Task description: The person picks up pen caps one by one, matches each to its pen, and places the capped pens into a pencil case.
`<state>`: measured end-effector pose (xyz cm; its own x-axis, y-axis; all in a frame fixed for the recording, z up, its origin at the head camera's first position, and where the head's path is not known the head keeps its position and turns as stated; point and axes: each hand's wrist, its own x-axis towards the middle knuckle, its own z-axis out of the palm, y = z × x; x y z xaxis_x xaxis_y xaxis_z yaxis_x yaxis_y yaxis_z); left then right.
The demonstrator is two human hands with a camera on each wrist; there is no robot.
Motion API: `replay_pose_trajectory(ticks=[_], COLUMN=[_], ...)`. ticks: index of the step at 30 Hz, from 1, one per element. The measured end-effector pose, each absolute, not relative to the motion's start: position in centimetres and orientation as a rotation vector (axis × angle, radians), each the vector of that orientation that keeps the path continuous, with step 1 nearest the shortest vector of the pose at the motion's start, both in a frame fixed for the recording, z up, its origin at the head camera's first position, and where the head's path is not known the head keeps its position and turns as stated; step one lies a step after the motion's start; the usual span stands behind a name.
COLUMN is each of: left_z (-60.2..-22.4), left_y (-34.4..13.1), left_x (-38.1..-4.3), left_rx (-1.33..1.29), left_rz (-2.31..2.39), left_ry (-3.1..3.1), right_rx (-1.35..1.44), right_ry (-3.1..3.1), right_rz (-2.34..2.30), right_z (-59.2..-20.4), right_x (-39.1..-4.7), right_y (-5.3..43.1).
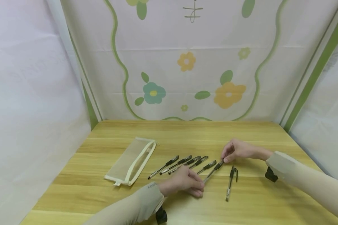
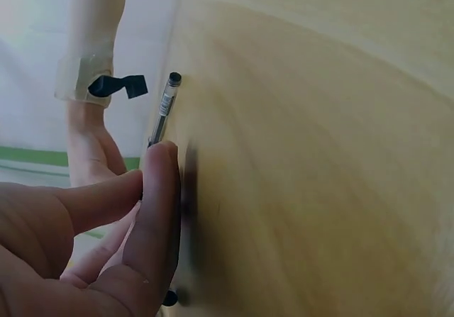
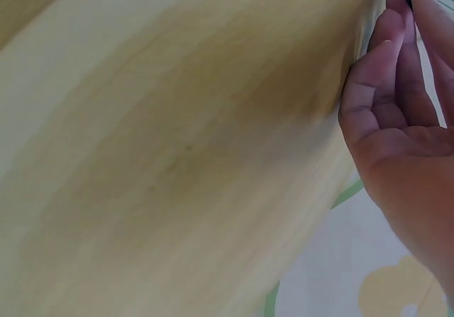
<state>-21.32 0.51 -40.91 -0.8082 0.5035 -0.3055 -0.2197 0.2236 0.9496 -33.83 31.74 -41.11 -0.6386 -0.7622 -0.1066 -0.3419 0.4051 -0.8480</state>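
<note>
soft light (wrist views dimmer)

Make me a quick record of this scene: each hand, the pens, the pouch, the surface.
Left hand: pinches one end of a held pen
Right hand: pinches its other, dark end
Row: five pens, some partly behind the left hand
Lone pen: apart, right of the held pen
Pouch: beige, left of the pens
Surface: wooden table

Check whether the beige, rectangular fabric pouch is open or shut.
Open: the pouch shows a gap between its pale, parted edges.
</note>
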Motion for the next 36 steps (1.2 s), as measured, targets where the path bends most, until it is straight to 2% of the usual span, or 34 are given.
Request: replay_pose_trajectory(ticks=[13, 21, 30, 36], left_z=[-41.2, -40.6, -40.0, -39.4], left_y=[0.3, 0.5, 2.2, 4.0], left_x=[-21.5, -20.8, -20.1, -20.0], left_rx=[0.156, 0.357, 0.512, 0.512], left_rz=[1.736, 1.663, 1.649, 1.636], left_ry=[1.924, 2.069, 2.241, 2.312], right_rx=[-0.924, -0.884, -0.746, -0.57], right_ry=[2.237, 2.295, 2.474, 2.555], right_rz=[-1.122, -1.148, -1.215, -1.318], right_z=[-41.5, -41.1, -39.0, -37.3], right_x=[-33.9, -33.2, -29.7, -27.0], right_y=[32.0, 32.5, 33.9, 34.7])
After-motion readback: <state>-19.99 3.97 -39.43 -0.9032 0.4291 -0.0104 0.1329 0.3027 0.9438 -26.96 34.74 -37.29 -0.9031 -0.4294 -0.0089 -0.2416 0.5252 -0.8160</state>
